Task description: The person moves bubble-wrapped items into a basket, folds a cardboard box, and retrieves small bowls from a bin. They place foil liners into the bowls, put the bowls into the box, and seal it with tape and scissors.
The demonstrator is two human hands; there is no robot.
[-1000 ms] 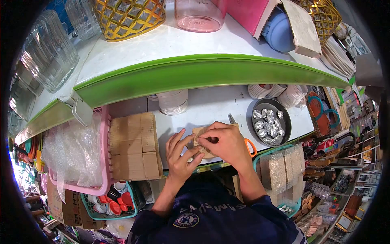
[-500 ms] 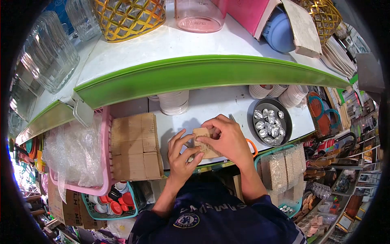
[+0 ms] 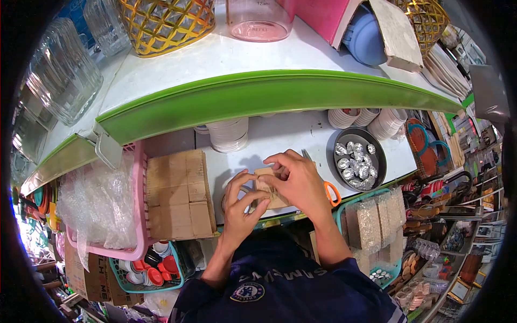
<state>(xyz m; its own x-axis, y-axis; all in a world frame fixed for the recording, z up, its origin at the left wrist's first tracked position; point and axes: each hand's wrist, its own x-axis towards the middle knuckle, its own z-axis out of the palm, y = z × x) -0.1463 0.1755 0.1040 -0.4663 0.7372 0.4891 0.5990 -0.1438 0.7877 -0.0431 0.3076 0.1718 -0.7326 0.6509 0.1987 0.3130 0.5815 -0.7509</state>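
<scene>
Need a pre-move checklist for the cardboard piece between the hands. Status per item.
1. Small tan cardboard piece at the near side of the white lower surface, not overhanging: cannot tell, its near edge is too unclear.
2. Right hand at the piece: ok, thumb over its upper part.
3. Left hand grip on the piece: cannot tell, fingertip contact is unclear.
4. Orange-handled scissors clear of the right hand: not ok, the hand hides their middle.
5. Scissors closed: cannot tell.
6. Round dark pan of silver foil pieces clear of both hands: ok.
</scene>
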